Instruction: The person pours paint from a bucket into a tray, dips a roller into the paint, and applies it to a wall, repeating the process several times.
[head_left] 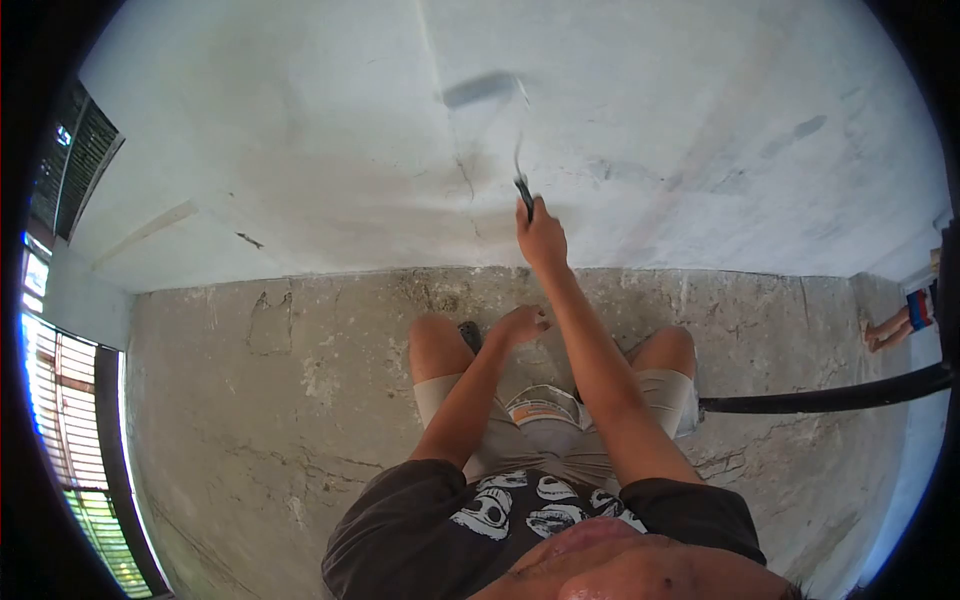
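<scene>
My right hand (541, 237) is raised and shut on the dark handle of a paint roller (484, 89), whose blurred grey sleeve lies against the white wall (300, 150) above. A thin bent metal rod joins handle and sleeve. My left hand (520, 325) hangs lower, in front of my knees, fingers loosely curled and holding nothing. Below it I see my bare knees, beige shorts and dark printed shirt.
The floor (260, 420) is rough, cracked grey concrete meeting the wall. A louvred window (70, 440) with a dark frame is at the left. A black pipe (830, 398) runs in from the right. Another person's leg and foot (895, 325) show at the far right.
</scene>
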